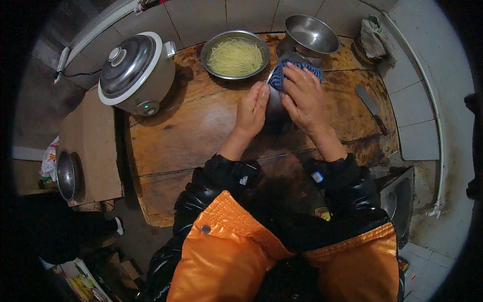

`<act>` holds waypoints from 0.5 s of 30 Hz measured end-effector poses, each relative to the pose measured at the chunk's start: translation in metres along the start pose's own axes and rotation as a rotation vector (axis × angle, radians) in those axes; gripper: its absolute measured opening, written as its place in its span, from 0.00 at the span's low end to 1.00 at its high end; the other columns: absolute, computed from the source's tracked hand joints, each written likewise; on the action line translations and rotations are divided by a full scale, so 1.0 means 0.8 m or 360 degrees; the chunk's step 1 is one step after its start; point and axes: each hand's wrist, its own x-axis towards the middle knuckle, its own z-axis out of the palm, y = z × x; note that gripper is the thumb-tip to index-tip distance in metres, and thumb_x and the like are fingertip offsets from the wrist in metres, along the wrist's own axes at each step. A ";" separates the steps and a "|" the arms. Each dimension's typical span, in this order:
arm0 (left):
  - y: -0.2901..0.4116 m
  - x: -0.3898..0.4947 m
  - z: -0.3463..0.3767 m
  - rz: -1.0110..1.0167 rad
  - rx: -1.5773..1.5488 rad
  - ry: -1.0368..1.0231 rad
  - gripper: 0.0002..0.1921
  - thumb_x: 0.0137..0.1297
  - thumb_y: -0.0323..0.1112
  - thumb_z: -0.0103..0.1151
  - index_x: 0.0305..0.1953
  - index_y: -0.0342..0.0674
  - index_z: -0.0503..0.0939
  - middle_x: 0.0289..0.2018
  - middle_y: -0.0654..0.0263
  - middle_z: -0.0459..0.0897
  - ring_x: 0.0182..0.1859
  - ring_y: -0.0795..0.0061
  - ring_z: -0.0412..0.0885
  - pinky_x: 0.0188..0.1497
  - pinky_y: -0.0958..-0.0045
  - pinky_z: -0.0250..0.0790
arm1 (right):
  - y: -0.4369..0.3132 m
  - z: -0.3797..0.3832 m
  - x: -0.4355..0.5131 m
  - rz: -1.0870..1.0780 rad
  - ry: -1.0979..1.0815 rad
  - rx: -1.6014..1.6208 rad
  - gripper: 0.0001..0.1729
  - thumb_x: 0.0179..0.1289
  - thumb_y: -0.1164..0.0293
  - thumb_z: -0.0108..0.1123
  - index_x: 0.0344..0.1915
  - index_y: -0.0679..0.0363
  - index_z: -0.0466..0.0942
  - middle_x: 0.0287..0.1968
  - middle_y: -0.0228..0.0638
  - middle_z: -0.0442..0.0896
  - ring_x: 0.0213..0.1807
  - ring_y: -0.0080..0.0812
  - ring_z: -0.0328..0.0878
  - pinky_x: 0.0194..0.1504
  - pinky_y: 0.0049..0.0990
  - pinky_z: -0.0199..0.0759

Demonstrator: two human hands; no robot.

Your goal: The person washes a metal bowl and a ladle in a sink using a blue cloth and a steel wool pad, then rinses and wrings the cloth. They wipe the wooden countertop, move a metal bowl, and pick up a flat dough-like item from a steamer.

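My left hand (pixel 252 109) pinches the pale edge of a thin, greyish metal object (pixel 276 101). Much of that object is behind my hands, so its kind is unclear. Across its upper part lies a blue knitted cloth (pixel 278 77), and my right hand (pixel 302 94) holds this cloth from above with the fingers bent over it. Just beyond my left hand stands a metal bowl (pixel 203 62) of thin, pale yellow shreds (pixel 236 56), perhaps potato, in liquid. Behind my right hand a steel bowl (pixel 311 36) sits tilted on another metal vessel (pixel 311 59).
A rice cooker (pixel 132 71) with a lit green lamp stands left on the wooden table (pixel 196 132). At right lie a kitchen knife (pixel 368 100) and a cloth (pixel 373 37) over a round container. A metal bowl (pixel 66 175) rests on cardboard (pixel 94 151). A sink (pixel 402 200) is lower right.
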 end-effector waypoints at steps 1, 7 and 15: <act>0.006 -0.001 -0.001 0.0010 0.0063 -0.0031 0.13 0.68 0.37 0.41 0.30 0.34 0.68 0.20 0.65 0.65 0.26 0.78 0.63 0.29 0.74 0.59 | 0.007 0.000 0.004 -0.0001 0.0055 0.0073 0.15 0.47 0.69 0.57 0.38 0.60 0.74 0.51 0.36 0.73 0.58 0.38 0.65 0.57 0.40 0.54; 0.035 -0.029 -0.006 -0.0032 0.0039 -0.0095 0.12 0.67 0.36 0.45 0.30 0.34 0.71 0.21 0.66 0.68 0.27 0.82 0.64 0.29 0.77 0.59 | 0.085 -0.013 0.016 0.1214 0.0071 0.1042 0.20 0.60 0.65 0.51 0.45 0.70 0.71 0.43 0.37 0.77 0.47 0.31 0.71 0.51 0.23 0.60; 0.024 -0.034 -0.024 -0.0475 -0.0749 0.0387 0.14 0.67 0.39 0.45 0.40 0.33 0.75 0.35 0.71 0.76 0.38 0.84 0.71 0.42 0.79 0.64 | 0.138 0.030 -0.046 0.1497 0.0323 0.1148 0.32 0.61 0.53 0.49 0.51 0.72 0.69 0.52 0.44 0.73 0.54 0.34 0.67 0.56 0.26 0.55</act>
